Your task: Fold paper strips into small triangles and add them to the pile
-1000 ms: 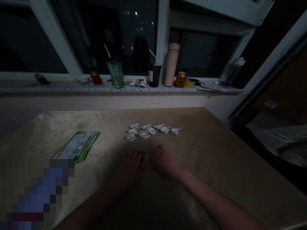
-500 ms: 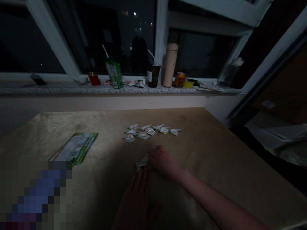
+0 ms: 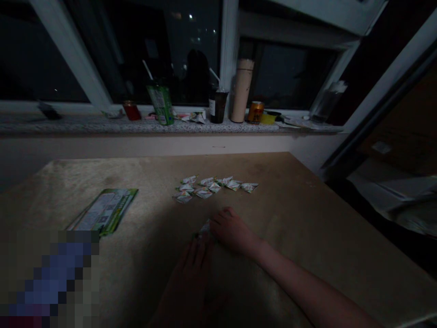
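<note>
In dim light my right hand [image 3: 234, 232] rests on the tan table [image 3: 307, 218] with its fingers curled down onto a small folded paper piece [image 3: 205, 226]. My left hand [image 3: 193, 273] lies flat below it, fingers stretched out and tips touching the same piece. A cluster of several small folded paper pieces [image 3: 213, 187] lies a little farther away on the table.
A green printed leaflet [image 3: 105, 210] lies at the left of the table. On the stone windowsill [image 3: 85, 124] stand a green carton with a straw [image 3: 160, 104], a dark cup [image 3: 217, 105], a tall beige flask [image 3: 241, 91], an orange can [image 3: 256, 112] and a red jar [image 3: 130, 110].
My left hand has drawn back toward me and flattened, its fingertips staying at the paper piece. My right hand has stayed put on the piece.
</note>
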A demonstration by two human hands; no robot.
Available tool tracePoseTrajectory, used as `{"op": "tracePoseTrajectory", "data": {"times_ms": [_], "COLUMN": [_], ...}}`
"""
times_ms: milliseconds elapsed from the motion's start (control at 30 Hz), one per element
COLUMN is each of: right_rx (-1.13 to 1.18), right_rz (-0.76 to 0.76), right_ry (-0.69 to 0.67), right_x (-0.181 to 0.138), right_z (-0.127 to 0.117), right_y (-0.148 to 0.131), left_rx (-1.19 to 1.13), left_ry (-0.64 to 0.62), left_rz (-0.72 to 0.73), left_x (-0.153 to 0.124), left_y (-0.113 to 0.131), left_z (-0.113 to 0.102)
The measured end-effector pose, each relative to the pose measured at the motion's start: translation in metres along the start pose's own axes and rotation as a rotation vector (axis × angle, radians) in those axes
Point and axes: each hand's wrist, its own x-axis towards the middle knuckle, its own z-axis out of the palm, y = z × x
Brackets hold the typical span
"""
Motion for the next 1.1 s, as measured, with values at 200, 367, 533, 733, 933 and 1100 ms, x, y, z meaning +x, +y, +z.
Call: {"op": "tracePoseTrajectory", "data": {"times_ms": [200, 367, 533, 733, 933, 1100], "right_rx": [0.009, 0.015, 0.031, 0.146, 0.435, 0.575], "right_rz": [0.000, 0.001, 0.004, 0.095, 0.265, 0.364], "right_ry": [0.016, 0.027, 0.047, 0.099, 0.138, 0.047], "right_x": [0.000, -0.001, -0.001, -0.002, -0.015, -0.017], "right_z": [0.001, -0.001, 0.004, 0.005, -0.003, -0.007], "right_y": [0.000, -0.001, 0.000, 0.001, 0.019, 0.027], "left_rx": [-0.029, -0.063, -0.159, -0.249, -0.244, -0.223], "left_ry": [-0.050, -0.051, -0.130, -0.181, -0.219, -0.233], "left_rz": [-0.047, -0.038, -0.003, -0.032, -0.050, -0.045], "left_x": [0.005, 0.006, 0.006, 0.009, 0.012, 0.016], "left_y": [-0.005, -0.008, -0.011, -0.011, -0.012, -0.011], "left_z": [-0.001, 0.001, 0.004, 0.001, -0.001, -0.006]}}
